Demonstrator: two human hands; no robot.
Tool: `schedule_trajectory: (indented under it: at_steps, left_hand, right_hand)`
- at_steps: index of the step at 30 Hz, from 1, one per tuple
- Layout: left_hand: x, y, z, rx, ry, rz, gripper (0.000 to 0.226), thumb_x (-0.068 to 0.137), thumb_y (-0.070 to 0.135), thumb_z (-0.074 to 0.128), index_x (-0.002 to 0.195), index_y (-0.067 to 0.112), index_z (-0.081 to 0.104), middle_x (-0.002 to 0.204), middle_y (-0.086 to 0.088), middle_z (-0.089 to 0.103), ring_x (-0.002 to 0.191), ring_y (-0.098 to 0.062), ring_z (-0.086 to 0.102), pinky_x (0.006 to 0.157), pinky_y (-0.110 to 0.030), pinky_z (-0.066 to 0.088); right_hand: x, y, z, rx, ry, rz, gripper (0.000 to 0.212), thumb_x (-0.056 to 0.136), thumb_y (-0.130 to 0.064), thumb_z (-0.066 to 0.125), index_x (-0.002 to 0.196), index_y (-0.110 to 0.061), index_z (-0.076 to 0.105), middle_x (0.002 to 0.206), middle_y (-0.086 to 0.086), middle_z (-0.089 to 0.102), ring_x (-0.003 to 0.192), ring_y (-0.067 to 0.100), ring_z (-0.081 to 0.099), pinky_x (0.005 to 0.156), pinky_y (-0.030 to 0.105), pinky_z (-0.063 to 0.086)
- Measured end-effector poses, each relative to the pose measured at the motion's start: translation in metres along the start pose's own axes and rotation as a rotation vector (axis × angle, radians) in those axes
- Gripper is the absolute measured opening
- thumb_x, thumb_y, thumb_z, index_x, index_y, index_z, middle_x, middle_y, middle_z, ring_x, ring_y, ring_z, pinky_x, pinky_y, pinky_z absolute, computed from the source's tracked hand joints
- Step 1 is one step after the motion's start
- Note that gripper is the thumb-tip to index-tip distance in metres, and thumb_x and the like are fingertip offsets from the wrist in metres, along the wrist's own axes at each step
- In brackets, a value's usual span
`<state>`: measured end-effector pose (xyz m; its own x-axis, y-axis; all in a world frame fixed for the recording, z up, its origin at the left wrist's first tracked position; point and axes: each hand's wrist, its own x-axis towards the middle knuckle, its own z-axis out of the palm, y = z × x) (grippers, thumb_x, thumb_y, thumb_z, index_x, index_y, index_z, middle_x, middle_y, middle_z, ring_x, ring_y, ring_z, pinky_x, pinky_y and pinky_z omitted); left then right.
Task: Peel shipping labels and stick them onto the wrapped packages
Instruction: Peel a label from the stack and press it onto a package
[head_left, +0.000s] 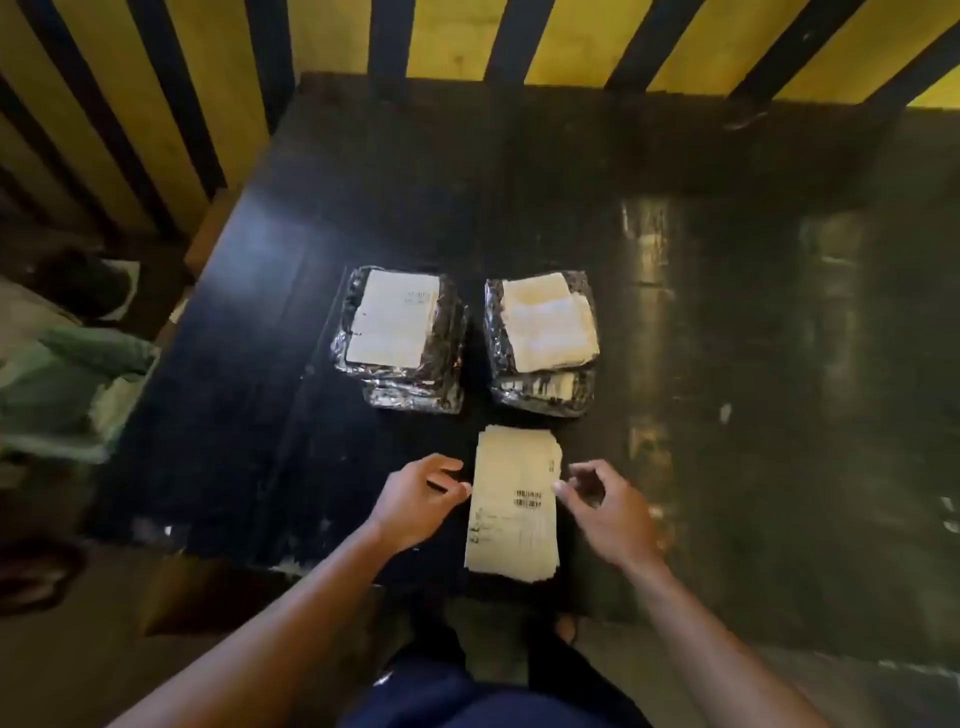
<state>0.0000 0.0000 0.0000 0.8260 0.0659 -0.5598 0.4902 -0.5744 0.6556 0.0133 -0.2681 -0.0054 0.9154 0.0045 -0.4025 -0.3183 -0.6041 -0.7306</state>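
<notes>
a person stands at a dark table (701, 312), hands poised either side of a stack of shipping labels (514, 504) at the near edge. from the left: the left hand (415, 501) sits just beside the stack's left edge, fingers loosely curled and grasping nothing, its fingertips close to or just touching the paper; whether there is contact cannot be told. the right hand (605, 506) hovers at the stack's right edge, fingers bent as if to pinch a corner, also grasping nothing. beyond the stack lie two piles of foil-wrapped parcels: the left pile of packages (402, 343) carries a printed label flat on its top, while the right pile of packages (543, 343) bears pale sheets that look overlapped and slightly askew. risks from here, as a judgement: the labels are thin and closely stacked, so a pinch may lift several at once or tear a corner; a peeled label could curl and stick to itself; crinkled foil may leave wrinkles or poor adhesion. no box, tray or bin is seen on the table; the parcels' contents are hidden by their wrapping.
</notes>
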Motion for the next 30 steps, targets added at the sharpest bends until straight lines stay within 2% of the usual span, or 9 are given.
schedule_trajectory:
  at_steps: [3, 6, 8, 11, 13, 17, 21, 25, 30]
  left_hand:
    - [0.004, -0.01, 0.027, 0.008, -0.069, -0.127, 0.049, 0.097, 0.039, 0.075, 0.141, 0.024, 0.06, 0.113, 0.007, 0.077, 0.099, -0.005, 0.069, 0.086, -0.024, 0.055]
    - [0.011, -0.017, 0.047, -0.015, -0.034, -0.181, 0.049, 0.094, 0.039, 0.078, 0.138, 0.022, 0.061, 0.114, 0.003, 0.075, 0.099, -0.009, 0.071, 0.084, -0.028, 0.059]
    - [0.017, -0.016, 0.051, -0.002, 0.01, -0.188, 0.047, 0.092, 0.037, 0.08, 0.133, 0.021, 0.063, 0.106, 0.003, 0.075, 0.093, -0.009, 0.072, 0.081, -0.029, 0.061]
    - [0.021, -0.015, 0.055, 0.0, 0.02, -0.232, 0.046, 0.088, 0.035, 0.085, 0.127, 0.022, 0.063, 0.099, 0.004, 0.073, 0.088, -0.008, 0.071, 0.074, -0.026, 0.058]
    - [0.023, -0.014, 0.056, -0.007, 0.017, -0.247, 0.052, 0.084, 0.037, 0.088, 0.126, 0.024, 0.061, 0.098, 0.005, 0.072, 0.087, -0.008, 0.071, 0.071, -0.026, 0.057]
    - [0.025, -0.01, 0.059, 0.041, 0.04, -0.267, 0.057, 0.079, 0.043, 0.091, 0.12, 0.026, 0.057, 0.097, 0.006, 0.07, 0.087, -0.011, 0.071, 0.075, -0.034, 0.062]
    - [0.028, -0.007, 0.06, 0.01, 0.018, -0.299, 0.058, 0.079, 0.048, 0.089, 0.119, 0.024, 0.055, 0.099, 0.003, 0.072, 0.09, -0.014, 0.073, 0.084, -0.04, 0.064]
    - [0.031, -0.013, 0.055, -0.034, 0.021, -0.282, 0.048, 0.086, 0.043, 0.085, 0.122, 0.022, 0.061, 0.097, 0.002, 0.075, 0.089, -0.012, 0.074, 0.087, -0.041, 0.064]
    - [0.026, -0.01, 0.055, -0.013, 0.04, -0.297, 0.051, 0.085, 0.045, 0.085, 0.124, 0.023, 0.06, 0.103, 0.002, 0.074, 0.093, -0.012, 0.072, 0.085, -0.039, 0.063]
  right_hand:
    - [0.003, 0.009, 0.024, 0.057, -0.024, 0.24, 0.041, 0.08, -0.05, 0.087, 0.1, -0.021, 0.066, 0.092, -0.012, 0.071, 0.087, 0.009, 0.068, 0.064, 0.015, 0.043]
    - [0.009, 0.01, 0.041, 0.112, -0.032, 0.376, 0.051, 0.071, -0.054, 0.092, 0.096, -0.018, 0.066, 0.092, -0.008, 0.07, 0.08, 0.006, 0.063, 0.059, 0.019, 0.043]
    - [0.017, 0.011, 0.046, 0.152, -0.019, 0.435, 0.05, 0.069, -0.049, 0.095, 0.093, -0.015, 0.067, 0.092, -0.004, 0.071, 0.081, 0.009, 0.064, 0.06, 0.023, 0.045]
    - [0.025, 0.022, 0.051, 0.257, -0.022, 0.535, 0.037, 0.072, -0.035, 0.096, 0.084, -0.01, 0.072, 0.088, 0.004, 0.077, 0.085, 0.021, 0.072, 0.064, 0.028, 0.049]
    - [0.027, 0.027, 0.048, 0.327, -0.034, 0.556, 0.032, 0.073, -0.028, 0.095, 0.085, -0.009, 0.073, 0.091, 0.008, 0.079, 0.084, 0.023, 0.072, 0.066, 0.03, 0.051]
    - [0.025, 0.022, 0.044, 0.326, -0.077, 0.501, 0.048, 0.07, -0.03, 0.097, 0.1, -0.011, 0.065, 0.098, 0.001, 0.076, 0.085, 0.015, 0.071, 0.063, 0.026, 0.05]
    - [0.028, 0.023, 0.044, 0.346, -0.02, 0.527, 0.03, 0.075, -0.022, 0.094, 0.09, -0.007, 0.072, 0.099, 0.003, 0.079, 0.087, 0.016, 0.073, 0.064, 0.025, 0.052]
    - [0.03, 0.031, 0.04, 0.461, -0.015, 0.564, 0.02, 0.078, -0.018, 0.092, 0.082, -0.009, 0.075, 0.096, 0.003, 0.079, 0.092, 0.021, 0.075, 0.083, 0.039, 0.061]
    - [0.027, 0.037, 0.019, 0.589, 0.059, 0.568, 0.009, 0.091, -0.019, 0.081, 0.093, -0.011, 0.076, 0.108, 0.008, 0.079, 0.1, 0.025, 0.073, 0.093, 0.043, 0.059]
